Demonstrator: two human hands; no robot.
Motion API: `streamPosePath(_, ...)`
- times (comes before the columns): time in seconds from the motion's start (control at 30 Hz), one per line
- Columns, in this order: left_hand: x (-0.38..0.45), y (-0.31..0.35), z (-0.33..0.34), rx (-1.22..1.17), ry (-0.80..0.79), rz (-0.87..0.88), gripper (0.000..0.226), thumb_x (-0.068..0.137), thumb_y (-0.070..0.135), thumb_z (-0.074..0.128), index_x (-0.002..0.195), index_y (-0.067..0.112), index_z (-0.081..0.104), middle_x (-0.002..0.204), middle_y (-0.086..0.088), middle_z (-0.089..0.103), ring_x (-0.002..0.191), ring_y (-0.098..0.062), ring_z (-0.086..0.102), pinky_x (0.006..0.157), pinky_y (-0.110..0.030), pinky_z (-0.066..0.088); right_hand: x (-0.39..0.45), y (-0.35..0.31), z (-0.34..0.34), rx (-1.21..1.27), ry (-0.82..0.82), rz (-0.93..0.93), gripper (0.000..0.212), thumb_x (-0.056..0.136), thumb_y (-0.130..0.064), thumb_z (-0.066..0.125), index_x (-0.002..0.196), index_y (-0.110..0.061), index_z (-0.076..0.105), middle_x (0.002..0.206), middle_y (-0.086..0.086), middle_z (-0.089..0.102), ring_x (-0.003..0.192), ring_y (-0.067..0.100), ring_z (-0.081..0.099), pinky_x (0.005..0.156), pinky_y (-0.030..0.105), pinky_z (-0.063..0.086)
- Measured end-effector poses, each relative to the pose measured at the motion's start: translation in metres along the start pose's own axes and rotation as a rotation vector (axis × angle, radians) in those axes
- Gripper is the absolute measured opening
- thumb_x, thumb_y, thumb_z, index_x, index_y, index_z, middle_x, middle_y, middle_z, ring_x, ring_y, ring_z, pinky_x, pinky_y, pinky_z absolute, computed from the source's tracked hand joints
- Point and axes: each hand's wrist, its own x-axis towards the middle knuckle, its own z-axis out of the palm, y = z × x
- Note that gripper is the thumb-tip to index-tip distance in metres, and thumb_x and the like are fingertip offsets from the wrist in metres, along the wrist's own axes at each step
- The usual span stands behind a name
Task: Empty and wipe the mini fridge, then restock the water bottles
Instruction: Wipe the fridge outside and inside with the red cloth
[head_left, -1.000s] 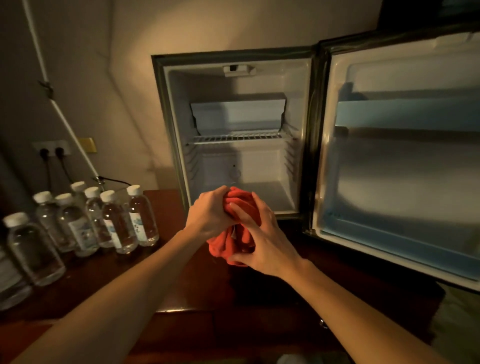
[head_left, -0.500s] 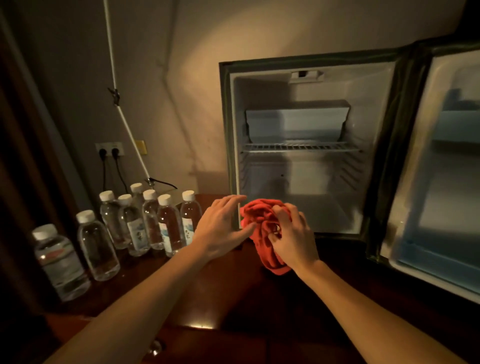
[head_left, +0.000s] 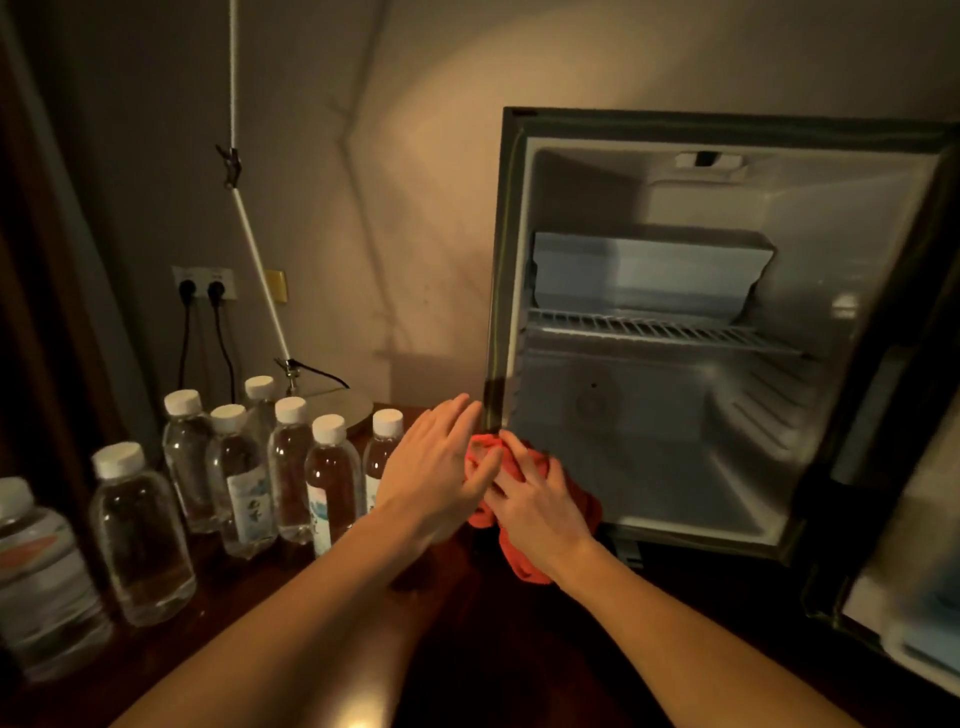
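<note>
The mini fridge stands open with nothing on its wire shelf or floor, so emptying looks done; restocking remains, since the water bottles stand grouped on the wooden counter, left of both hands; the right hand grips the red cloth at the fridge's lower left corner; the left hand, fingers straight, lies just beside the cloth.

mini fridge door open, interior bare, one wire shelf. Red cloth bunched at its front-left corner. Capped water bottles upright left, seemingly eight.
</note>
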Motion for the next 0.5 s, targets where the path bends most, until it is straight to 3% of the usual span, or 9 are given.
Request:
streamPosePath(0.17,0.019,-0.008,0.006,-0.023,-0.038,-0.008,0.068,0.1,0.052,0.036,0.156,0.02,0.014,0.163,0.002,0.017,0.149,-0.01,0.013,0.115,-0.023,0.003,-0.008,0.013,0.027,-0.18,-0.039,-0.194,0.077,0.084,-0.037,0.067,0.151,-0.025,0.032,0.161,0.002,0.02,0.147,0.037,0.01,0.091,0.068,0.041)
streamPosePath(0.3,0.018,-0.012,0.004,0.008,-0.099,0.001,0.068,0.1,0.047,0.037,0.157,0.017,0.014,0.164,-0.001,0.015,0.15,-0.012,0.012,0.12,-0.028,0.006,-0.005,0.013,0.025,-0.215,-0.053,-0.216,0.081,0.084,-0.051,0.064,0.152,-0.022,0.03,0.161,0.003,0.016,0.148,0.036,0.01,0.093,0.067,0.04)
streamPosePath(0.4,0.015,-0.013,-0.002,0.094,-0.147,0.033,0.069,0.099,0.047,0.036,0.157,0.015,0.015,0.164,-0.003,0.012,0.151,-0.014,0.008,0.123,-0.033,0.005,0.005,0.019,0.018,-0.206,0.0,-0.229,0.07,0.078,-0.031,0.075,0.142,-0.024,0.047,0.153,0.001,0.029,0.142,0.032,0.026,0.088,0.061,0.046)
streamPosePath(0.5,0.012,-0.018,-0.013,0.221,-0.119,0.075,0.07,0.098,0.05,0.032,0.156,0.014,0.02,0.163,-0.005,0.017,0.151,-0.016,0.01,0.123,-0.036,0.003,0.021,0.033,0.001,-0.246,0.117,-0.224,0.051,0.085,-0.025,0.058,0.136,-0.025,0.055,0.144,-0.003,0.047,0.13,0.027,0.035,0.085,0.054,0.049)
